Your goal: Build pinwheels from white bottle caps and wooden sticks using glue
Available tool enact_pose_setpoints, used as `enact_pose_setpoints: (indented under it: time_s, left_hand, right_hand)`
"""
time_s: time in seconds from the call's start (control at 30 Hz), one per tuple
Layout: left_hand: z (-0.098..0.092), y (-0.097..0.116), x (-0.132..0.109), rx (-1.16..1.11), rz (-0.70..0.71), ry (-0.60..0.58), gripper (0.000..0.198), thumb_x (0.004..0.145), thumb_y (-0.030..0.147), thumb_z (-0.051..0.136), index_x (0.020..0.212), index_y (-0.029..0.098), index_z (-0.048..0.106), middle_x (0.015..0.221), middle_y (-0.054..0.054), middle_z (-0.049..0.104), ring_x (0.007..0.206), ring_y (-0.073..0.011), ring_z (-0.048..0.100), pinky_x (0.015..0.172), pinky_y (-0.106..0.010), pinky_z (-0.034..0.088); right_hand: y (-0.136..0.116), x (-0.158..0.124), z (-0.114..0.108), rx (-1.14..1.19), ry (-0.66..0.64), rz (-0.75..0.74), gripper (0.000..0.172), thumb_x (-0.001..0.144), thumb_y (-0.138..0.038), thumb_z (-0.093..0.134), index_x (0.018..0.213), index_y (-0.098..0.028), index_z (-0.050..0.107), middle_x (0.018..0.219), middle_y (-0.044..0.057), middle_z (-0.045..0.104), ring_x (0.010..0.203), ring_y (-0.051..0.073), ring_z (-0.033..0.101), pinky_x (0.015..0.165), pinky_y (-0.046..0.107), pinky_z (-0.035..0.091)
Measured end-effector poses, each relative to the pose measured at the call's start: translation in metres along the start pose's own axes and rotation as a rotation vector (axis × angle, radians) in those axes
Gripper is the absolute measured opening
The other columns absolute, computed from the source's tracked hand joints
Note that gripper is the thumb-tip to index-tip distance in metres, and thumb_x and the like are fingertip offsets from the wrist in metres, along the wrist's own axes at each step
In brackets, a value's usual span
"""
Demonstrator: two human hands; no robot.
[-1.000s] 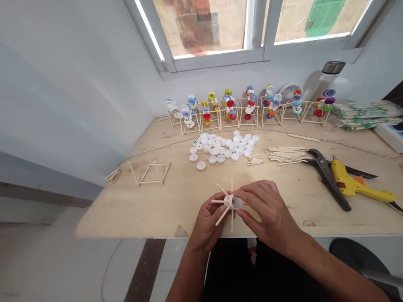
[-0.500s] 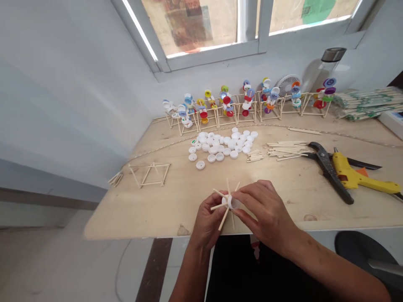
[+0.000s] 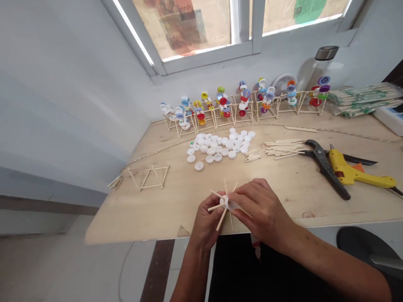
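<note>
Near the table's front edge, my left hand (image 3: pixel 206 220) grips a small hub of white caps (image 3: pixel 223 202) with several thin wooden sticks pointing outward. My right hand (image 3: pixel 262 207) pinches a white cap (image 3: pixel 231 203) against the hub's right side, its fingertips partly hiding it. Beyond my hands lies a spread of loose white caps (image 3: pixel 217 149), with a small bundle of short sticks (image 3: pixel 252 155) at its right. A stick frame (image 3: pixel 154 178) sits on the wooden table (image 3: pixel 132 218) to the left.
Stick stands with coloured caps (image 3: pixel 223 101) line the back. On the right are longer sticks (image 3: pixel 285 147), black-handled pliers (image 3: pixel 327 167), a yellow glue gun (image 3: pixel 349 167) and bagged sticks (image 3: pixel 365 98). A small fan (image 3: pixel 282 85) and a bottle (image 3: pixel 324 67) stand by the wall.
The camera view has shifted slightly. Both hands keep nearly the same hold on the hub and the cap, and the things on the table have stayed in place.
</note>
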State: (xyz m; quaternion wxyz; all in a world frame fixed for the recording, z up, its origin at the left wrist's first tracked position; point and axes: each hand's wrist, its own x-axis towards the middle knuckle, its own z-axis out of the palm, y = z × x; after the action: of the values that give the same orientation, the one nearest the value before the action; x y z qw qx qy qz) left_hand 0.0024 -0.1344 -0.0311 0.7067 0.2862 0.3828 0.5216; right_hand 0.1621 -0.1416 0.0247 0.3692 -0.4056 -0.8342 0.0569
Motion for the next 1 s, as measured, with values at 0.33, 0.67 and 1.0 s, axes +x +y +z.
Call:
enact_pose_setpoints:
  time_s: [0.33, 0.67, 1.0]
  left_hand:
    - [-0.0013, -0.0008, -0.0002, -0.001, -0.005, -0.005, 0.034, 0.056, 0.028, 0.08, 0.085, 0.016, 0.069, 0.08, -0.003, 0.068, 0.076, -0.0146, 0.062, 0.076, -0.026, 0.047]
    - [-0.0009, 0.0008, -0.0006, 0.027, -0.001, -0.03, 0.033, 0.058, 0.029, 0.079, 0.086, 0.016, 0.068, 0.08, -0.004, 0.068, 0.078, -0.0158, 0.062, 0.077, -0.026, 0.047]
    - [0.0025, 0.0027, 0.0001, -0.104, -0.01, -0.008, 0.029, 0.059, 0.026, 0.079, 0.084, 0.017, 0.069, 0.08, -0.002, 0.067, 0.071, -0.0114, 0.06, 0.065, -0.019, 0.048]
  right_hand:
    - [-0.0007, 0.0021, -0.0019, -0.011, -0.028, -0.03, 0.016, 0.088, -0.018, 0.047, 0.097, -0.017, 0.06, 0.084, 0.006, 0.061, 0.079, 0.018, 0.054, 0.073, 0.033, 0.036]
    - [0.0015, 0.0006, -0.0005, 0.006, -0.035, -0.026, 0.013, 0.087, -0.019, 0.05, 0.094, -0.017, 0.06, 0.084, 0.006, 0.061, 0.08, 0.018, 0.053, 0.075, 0.033, 0.037]
    - [-0.0012, 0.0017, -0.0085, 0.041, 0.033, -0.003, 0.02, 0.085, -0.021, 0.053, 0.105, -0.018, 0.058, 0.096, 0.007, 0.064, 0.087, 0.019, 0.054, 0.079, 0.035, 0.038]
